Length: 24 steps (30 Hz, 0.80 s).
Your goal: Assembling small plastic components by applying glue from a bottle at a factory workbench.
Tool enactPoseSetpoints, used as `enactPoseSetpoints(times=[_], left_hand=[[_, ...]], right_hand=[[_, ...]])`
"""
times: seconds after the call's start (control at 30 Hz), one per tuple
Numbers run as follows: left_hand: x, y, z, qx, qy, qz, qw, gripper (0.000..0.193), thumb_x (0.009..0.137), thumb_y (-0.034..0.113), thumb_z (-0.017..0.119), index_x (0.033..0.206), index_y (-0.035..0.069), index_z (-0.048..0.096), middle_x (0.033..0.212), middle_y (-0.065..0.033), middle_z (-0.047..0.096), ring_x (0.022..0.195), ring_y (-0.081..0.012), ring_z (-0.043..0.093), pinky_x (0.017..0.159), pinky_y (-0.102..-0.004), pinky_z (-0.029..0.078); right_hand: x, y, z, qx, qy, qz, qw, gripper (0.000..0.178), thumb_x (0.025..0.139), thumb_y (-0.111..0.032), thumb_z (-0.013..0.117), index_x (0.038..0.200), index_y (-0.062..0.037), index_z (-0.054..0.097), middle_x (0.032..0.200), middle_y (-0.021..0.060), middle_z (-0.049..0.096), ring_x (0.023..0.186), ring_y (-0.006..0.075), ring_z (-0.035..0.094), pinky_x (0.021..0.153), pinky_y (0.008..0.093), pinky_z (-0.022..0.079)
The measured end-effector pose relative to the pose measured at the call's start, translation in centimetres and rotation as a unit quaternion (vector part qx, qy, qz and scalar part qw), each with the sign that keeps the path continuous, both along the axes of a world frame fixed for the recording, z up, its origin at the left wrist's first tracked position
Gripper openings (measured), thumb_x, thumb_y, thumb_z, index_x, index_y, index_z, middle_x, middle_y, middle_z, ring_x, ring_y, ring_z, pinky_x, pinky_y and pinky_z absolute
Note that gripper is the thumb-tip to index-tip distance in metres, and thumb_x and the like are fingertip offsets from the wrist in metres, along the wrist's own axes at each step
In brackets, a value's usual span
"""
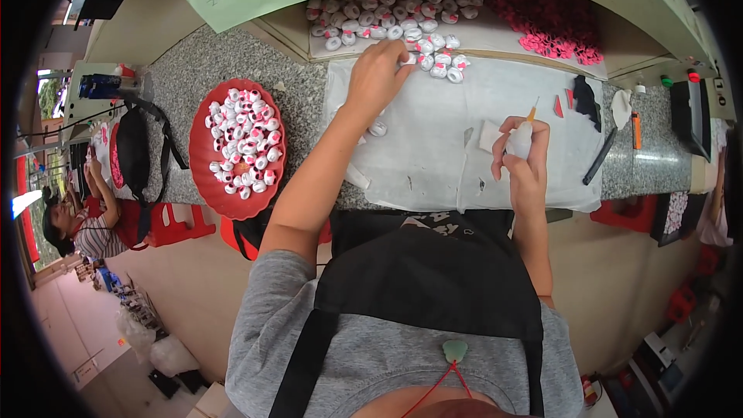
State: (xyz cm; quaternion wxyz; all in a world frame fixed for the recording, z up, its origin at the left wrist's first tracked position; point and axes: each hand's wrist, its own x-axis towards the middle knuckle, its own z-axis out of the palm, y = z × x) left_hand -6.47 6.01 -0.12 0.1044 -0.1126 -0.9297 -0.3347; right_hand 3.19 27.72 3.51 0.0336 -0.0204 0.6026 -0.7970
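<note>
My right hand (523,156) is wrapped round a small translucent squeeze bottle (519,139) with an amber nozzle and a thin needle tip pointing up and away. At the far edge of the white work sheet (433,162), my left hand (378,76) has its thumb and fingers closed round a small round white piece (410,58), partly hidden by the fingertips. Just beside those fingers lie several loose white pieces with pink bits (439,62), at the front of a large heap of similar pieces (379,4) on the shelf.
A red scalloped tray (203,178) of white-and-pink pieces stands at left. Bright pink parts (553,19) fill the shelf's right side. Black fabric (587,102), a dark stick-like tool (599,156) and an orange-handled item (636,131) lie at right. Another person (81,224) sits far left.
</note>
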Motion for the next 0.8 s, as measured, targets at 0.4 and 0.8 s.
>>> enactPoseSetpoints(times=[0.4,0.8], left_hand=[[7.8,2.2,5.8,0.655,-0.226,-0.071,0.717,0.024,0.074,0.002,0.052,0.097,-0.003,0.049,0.082,-0.0068,0.054,0.079,-0.0169,0.055,0.074,-0.0278,0.044],[9.5,3.3,6.1,0.635,-0.156,-0.097,0.75,0.036,0.071,0.001,0.055,0.104,-0.003,0.042,0.099,-0.0155,0.049,0.091,-0.0194,0.05,0.077,-0.0323,0.043]], right_hand=[[0.2,-0.3,4.9,-0.082,0.122,-0.07,0.987,0.03,0.061,-0.002,0.063,0.083,0.0001,0.043,0.085,0.0102,0.044,0.071,0.0148,0.049,0.055,0.0247,0.045],[1.4,-1.4,5.9,0.119,0.347,-0.094,0.926,0.042,0.053,-0.012,0.075,0.082,-0.0066,0.045,0.079,0.0065,0.045,0.06,0.0126,0.046,0.054,0.023,0.04]])
